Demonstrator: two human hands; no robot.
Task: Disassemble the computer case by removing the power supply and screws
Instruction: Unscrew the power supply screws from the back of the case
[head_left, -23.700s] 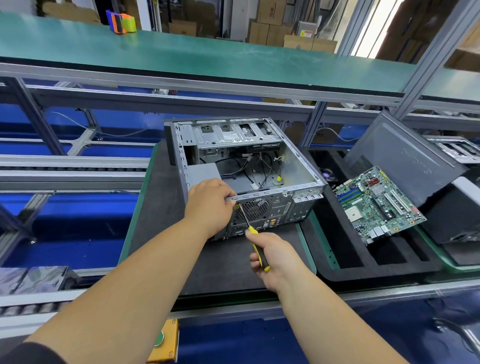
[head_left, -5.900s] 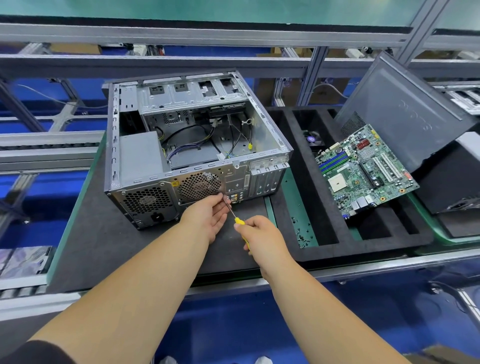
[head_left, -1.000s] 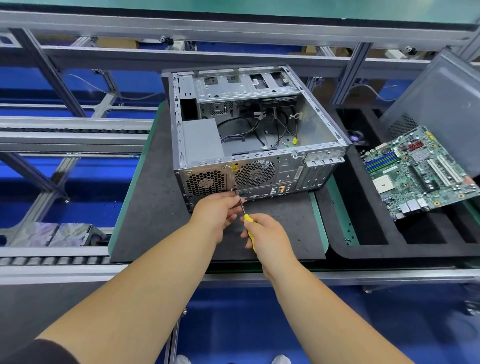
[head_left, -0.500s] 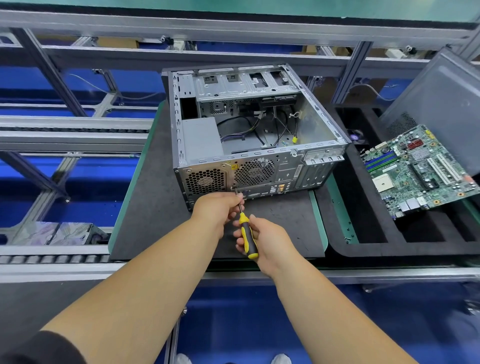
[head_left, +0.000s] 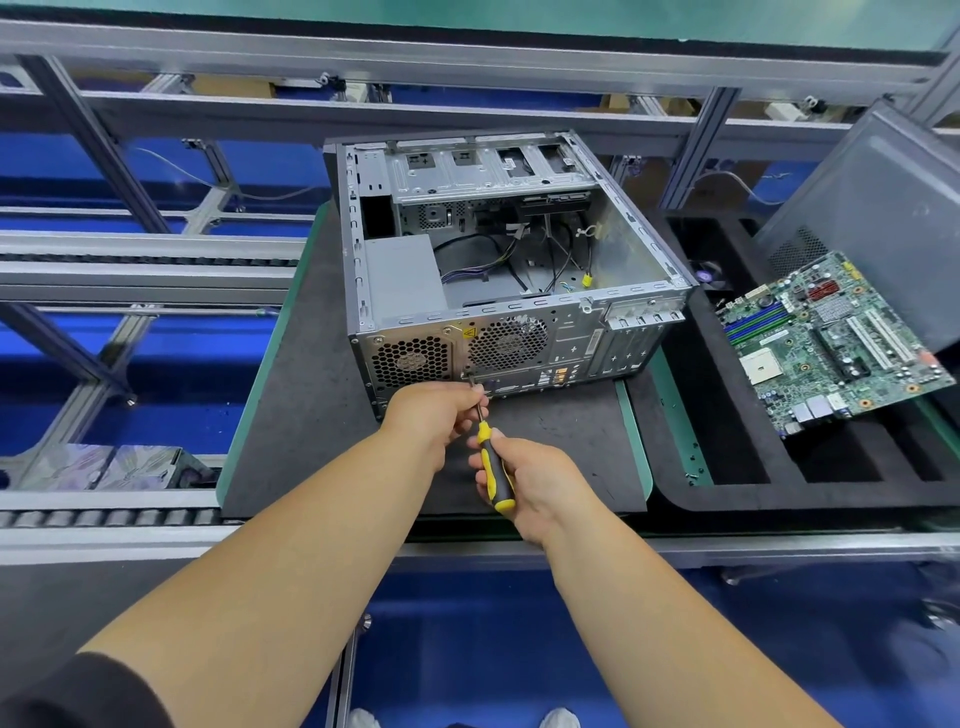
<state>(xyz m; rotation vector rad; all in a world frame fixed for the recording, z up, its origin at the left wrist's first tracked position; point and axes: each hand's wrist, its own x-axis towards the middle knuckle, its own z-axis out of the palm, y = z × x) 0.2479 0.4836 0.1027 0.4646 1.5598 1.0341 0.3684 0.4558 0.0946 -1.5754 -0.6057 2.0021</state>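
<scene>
1. The computer case (head_left: 498, 270) lies open-side up on a dark mat (head_left: 291, 415), its rear panel nearest the viewer.
2. The right hand (head_left: 535, 483) clenches a yellow screwdriver (head_left: 493, 470); the left hand (head_left: 436, 413) pinches its shaft at a power supply (head_left: 405, 280) screw.
3. Risk: the tip may slip from the screw, or the freed screw may drop.
4. The screw head is hidden behind the left fingers.

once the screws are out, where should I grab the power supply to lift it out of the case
Probably by its two long side faces, reaching down from above through the open top of the computer case. The power supply is a plain grey box in the rear-left corner, flat top exposed, case walls close around it. Its cables trail right, so keep fingers clear there.
</scene>
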